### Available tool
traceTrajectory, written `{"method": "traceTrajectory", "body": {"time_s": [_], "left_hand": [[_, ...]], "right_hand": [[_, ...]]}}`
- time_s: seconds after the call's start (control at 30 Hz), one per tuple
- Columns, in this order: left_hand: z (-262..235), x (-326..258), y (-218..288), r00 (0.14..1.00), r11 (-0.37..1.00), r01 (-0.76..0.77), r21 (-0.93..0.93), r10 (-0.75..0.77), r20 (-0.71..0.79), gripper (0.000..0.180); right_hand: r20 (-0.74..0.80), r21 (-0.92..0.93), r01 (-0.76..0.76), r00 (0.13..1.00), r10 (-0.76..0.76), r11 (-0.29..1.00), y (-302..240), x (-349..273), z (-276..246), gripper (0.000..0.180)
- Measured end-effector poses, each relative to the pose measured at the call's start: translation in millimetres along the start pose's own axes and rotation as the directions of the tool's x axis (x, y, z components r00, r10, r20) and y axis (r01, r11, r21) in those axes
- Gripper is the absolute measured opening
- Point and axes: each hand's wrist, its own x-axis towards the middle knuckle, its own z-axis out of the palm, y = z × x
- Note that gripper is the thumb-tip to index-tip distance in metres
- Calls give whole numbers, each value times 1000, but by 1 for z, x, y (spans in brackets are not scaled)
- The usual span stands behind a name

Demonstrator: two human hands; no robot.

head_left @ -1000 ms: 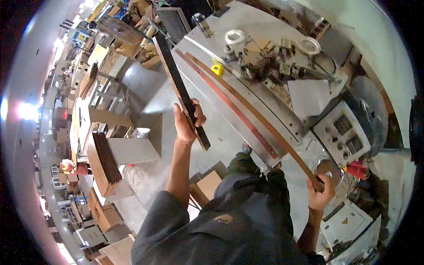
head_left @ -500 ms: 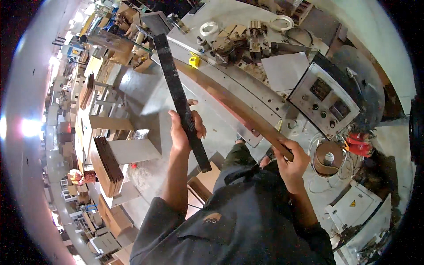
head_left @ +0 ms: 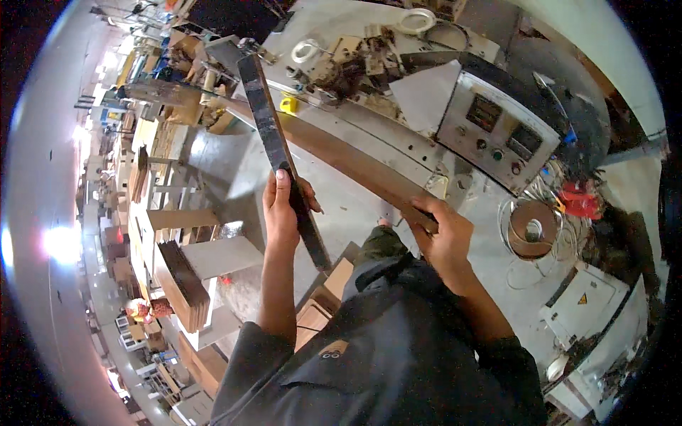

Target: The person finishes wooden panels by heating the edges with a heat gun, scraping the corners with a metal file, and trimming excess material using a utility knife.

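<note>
At the machine table: a person stands by a long grey metal bench [head_left: 398, 153] with two long strips in hand.
Left hand: the left hand [head_left: 280, 206] is closed around a long dark strip [head_left: 273, 138], about at its middle.
Dark strip: it sticks up and away over the bench edge, and its near end hangs down by the person's leg.
Right hand: the right hand [head_left: 444, 234] is clamped on the near end of a long brown strip [head_left: 341, 156].
Brown strip: it lies flat along the bench, running away toward a yellow block [head_left: 288, 104].
How far: both strips are picked up or held; neither looks set in its final place, I think.
Edges: the grey control box [head_left: 497, 131] sits just right of the brown strip.
Open room: there is bare floor [head_left: 227, 163] to the left, with stacks of boards [head_left: 181, 284] farther off.
</note>
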Motion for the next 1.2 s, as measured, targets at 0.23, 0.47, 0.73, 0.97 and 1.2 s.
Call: {"method": "traceTrajectory", "body": {"time_s": [0.23, 0.47, 0.73, 0.97, 1.2], "left_hand": [[65, -53, 11, 919, 898, 208, 387, -315, 236, 32], [105, -75, 37, 813, 718, -21, 696, -393, 429, 41], [93, -53, 34, 892, 630, -110, 769, -279, 356, 38], [70, -36, 40, 913, 616, -25, 787, -307, 268, 39], [49, -15, 44, 954, 569, 8, 822, -250, 164, 46]], "right_hand": [[-58, 80, -12, 998, 17, 997, -3, 0, -1, 32], [55, 109, -264, 964, 260, 958, 4, -8, 3, 33], [-65, 225, -189, 976, 208, 956, 3, -2, 11, 28], [-107, 322, -180, 968, 225, 929, 2, -7, 15, 33], [-73, 344, -103, 988, 136, 933, 1, -8, 13, 29]]}}
